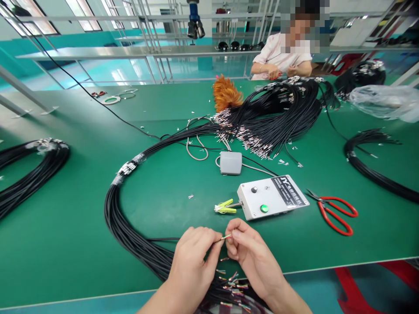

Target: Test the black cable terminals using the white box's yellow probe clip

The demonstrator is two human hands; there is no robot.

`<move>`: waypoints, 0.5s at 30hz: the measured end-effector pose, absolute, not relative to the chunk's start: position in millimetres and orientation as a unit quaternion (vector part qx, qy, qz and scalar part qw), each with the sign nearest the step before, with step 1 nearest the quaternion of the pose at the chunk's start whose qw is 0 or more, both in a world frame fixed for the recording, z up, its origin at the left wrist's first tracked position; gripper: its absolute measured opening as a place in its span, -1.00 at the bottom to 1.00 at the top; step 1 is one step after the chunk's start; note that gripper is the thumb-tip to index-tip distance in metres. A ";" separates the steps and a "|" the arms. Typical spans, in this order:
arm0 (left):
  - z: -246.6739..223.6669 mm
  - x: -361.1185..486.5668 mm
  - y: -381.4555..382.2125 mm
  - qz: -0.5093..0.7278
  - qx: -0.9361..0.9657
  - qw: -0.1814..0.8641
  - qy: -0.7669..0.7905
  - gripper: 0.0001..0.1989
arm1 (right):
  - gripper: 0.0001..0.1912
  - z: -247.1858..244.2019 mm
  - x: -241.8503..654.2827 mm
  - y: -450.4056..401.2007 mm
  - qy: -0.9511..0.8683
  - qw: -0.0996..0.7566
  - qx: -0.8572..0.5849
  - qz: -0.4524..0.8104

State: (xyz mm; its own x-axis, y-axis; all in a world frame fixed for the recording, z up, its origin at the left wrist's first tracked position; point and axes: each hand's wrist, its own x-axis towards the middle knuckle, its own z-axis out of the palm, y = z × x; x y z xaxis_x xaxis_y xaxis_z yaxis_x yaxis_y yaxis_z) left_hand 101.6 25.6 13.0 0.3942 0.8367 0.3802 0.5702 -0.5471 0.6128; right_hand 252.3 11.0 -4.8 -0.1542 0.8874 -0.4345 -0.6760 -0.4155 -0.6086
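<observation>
My left hand [197,257] pinches the end of one black cable, from which thin coloured wires stick out. The fingertips of my right hand [250,250] are closed on those wires, just right of my left fingertips. Below my hands lie more cable ends with bare coloured wires [234,285]. They belong to a thick black cable bundle [122,218] that curves round on the left. Beyond my hands sits a white control box [266,198] with a green button and a yellow-green clip [225,206] at its left side.
Red-handled scissors [338,213] lie right of the box, and a grey block [231,163] behind it. A large cable pile [284,113] and orange strands [225,93] lie farther back. Another person [283,56] sits across the green table [65,244]. More bundles lie at both sides.
</observation>
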 end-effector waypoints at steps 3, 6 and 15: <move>13.1 101.6 25.3 0.330 0.822 0.171 0.431 -0.82 | -0.70 -4.9 251.8 11.7 -0.134 0.522 -0.387 0.748; 11.5 101.0 24.2 0.323 0.827 0.155 0.433 -0.80 | -0.69 -5.3 251.9 11.2 -0.137 0.520 -0.388 0.748; 11.7 102.0 24.3 0.324 0.827 0.145 0.436 -0.81 | -0.67 -7.7 255.7 6.5 -0.197 0.510 -0.428 0.720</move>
